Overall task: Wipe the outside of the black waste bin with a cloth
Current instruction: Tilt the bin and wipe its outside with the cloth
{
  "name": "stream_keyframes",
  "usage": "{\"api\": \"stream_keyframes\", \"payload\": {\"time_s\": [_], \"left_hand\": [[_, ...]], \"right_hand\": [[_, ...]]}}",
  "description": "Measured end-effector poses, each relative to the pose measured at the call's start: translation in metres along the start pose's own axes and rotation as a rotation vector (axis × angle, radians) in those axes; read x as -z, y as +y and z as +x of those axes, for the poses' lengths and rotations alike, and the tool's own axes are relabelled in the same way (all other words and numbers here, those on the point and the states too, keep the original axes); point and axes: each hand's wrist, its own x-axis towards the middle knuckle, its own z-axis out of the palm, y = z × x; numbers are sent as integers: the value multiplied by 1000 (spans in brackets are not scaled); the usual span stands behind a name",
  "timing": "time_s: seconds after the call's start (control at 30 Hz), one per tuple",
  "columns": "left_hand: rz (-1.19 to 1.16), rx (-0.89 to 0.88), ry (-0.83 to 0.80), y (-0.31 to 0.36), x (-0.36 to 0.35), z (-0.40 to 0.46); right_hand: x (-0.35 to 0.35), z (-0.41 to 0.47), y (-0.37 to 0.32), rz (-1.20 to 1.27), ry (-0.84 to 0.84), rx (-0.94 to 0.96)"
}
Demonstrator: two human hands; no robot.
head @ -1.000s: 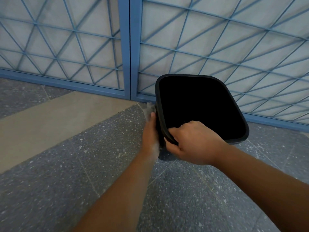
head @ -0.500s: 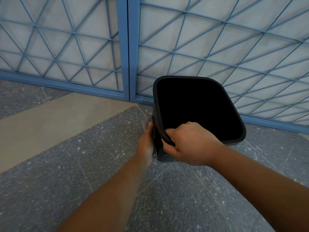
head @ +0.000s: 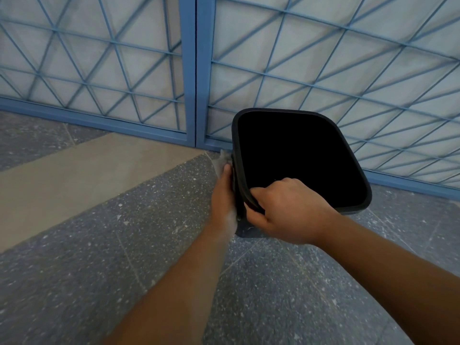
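A black waste bin point(head: 358, 205) with a rounded square rim stands on the floor, tilted toward me, its inside dark. My right hand point(head: 283, 210) grips the near rim, fingers curled over the edge. My left hand point(head: 224, 195) lies flat against the bin's left outer wall and presses a grey cloth point(head: 222, 159) onto it. Only a corner of the cloth shows above my fingertips; the rest is hidden under the hand.
A blue metal gate point(head: 191, 70) with a diagonal lattice over pale panels runs right behind the bin. The floor is dark speckled stone point(head: 124, 270) with a beige band point(head: 74, 175) at the left.
My left hand slid down the bin's left wall with the cloth, then back up toward the rim. The right hand kept its grip on the rim.
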Motion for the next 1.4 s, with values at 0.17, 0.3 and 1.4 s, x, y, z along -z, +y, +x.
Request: {"api": "stream_keyframes", "payload": {"time_s": [0.17,0.3,1.4], "left_hand": [[114,72,38,0,11,5],[54,9,23,-2,5,-10],[58,24,-63,5,5,1]], "right_hand": [[1,0,-1,4,-8,-5],[0,3,-2,-7,10,-3],[-1,4,0,6,34,2]]}}
